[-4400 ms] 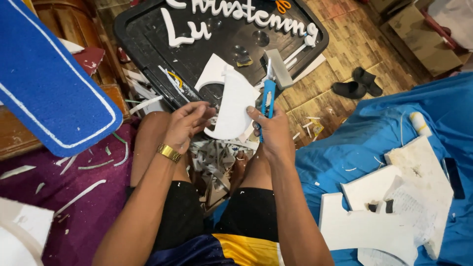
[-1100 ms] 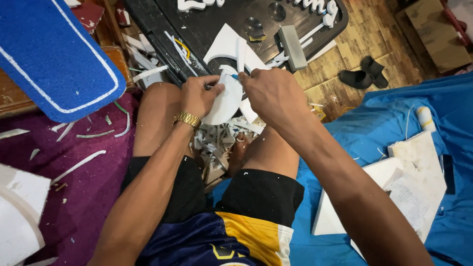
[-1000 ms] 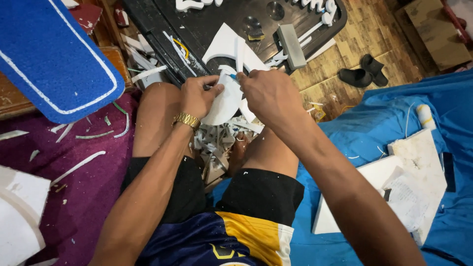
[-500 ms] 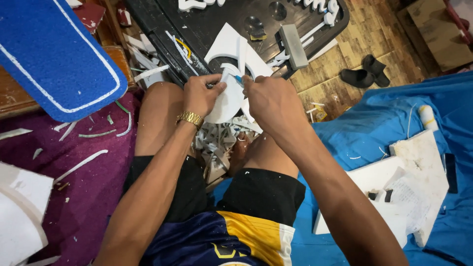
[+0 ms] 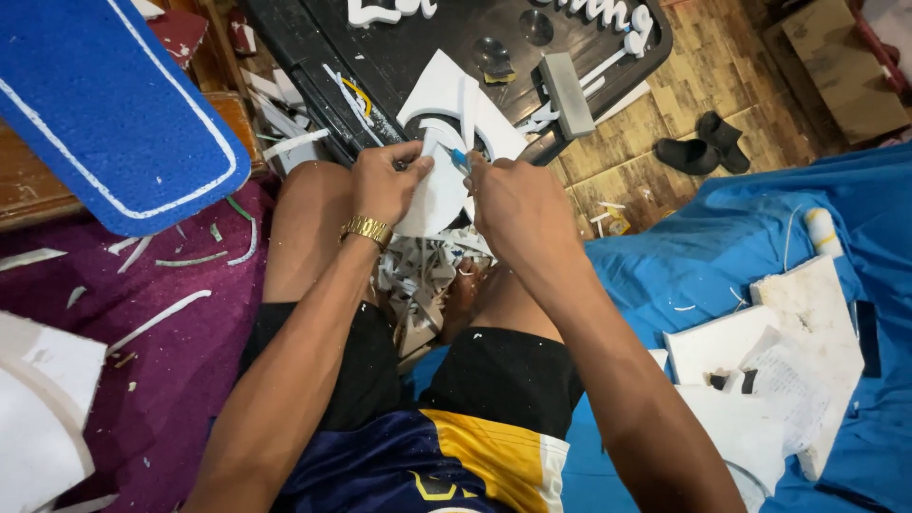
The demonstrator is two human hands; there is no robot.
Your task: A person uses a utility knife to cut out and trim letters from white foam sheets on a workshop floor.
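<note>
My left hand [image 5: 388,182] grips a white foam piece [image 5: 437,190] with a curved edge, holding it above my knees. My right hand [image 5: 518,204] is closed around a blue-handled cutter [image 5: 458,158]; its tip meets the top edge of the foam piece. A gold watch [image 5: 366,229] sits on my left wrist. Several white foam offcuts [image 5: 423,280] lie heaped between my legs. Most of the cutter's handle is hidden inside my fist.
A black board [image 5: 427,43] with white foam letters lies ahead on the wooden floor. A blue foam panel [image 5: 104,114] leans at upper left. Purple cloth [image 5: 142,332] with scraps is at left, blue cloth [image 5: 741,256] with white foam sheets [image 5: 788,351] at right. Black sandals [image 5: 703,142] sit beyond.
The cutter was earlier held up away from the foam piece; my right hand has since brought it onto the piece's top edge. My left hand has kept hold of the foam throughout.
</note>
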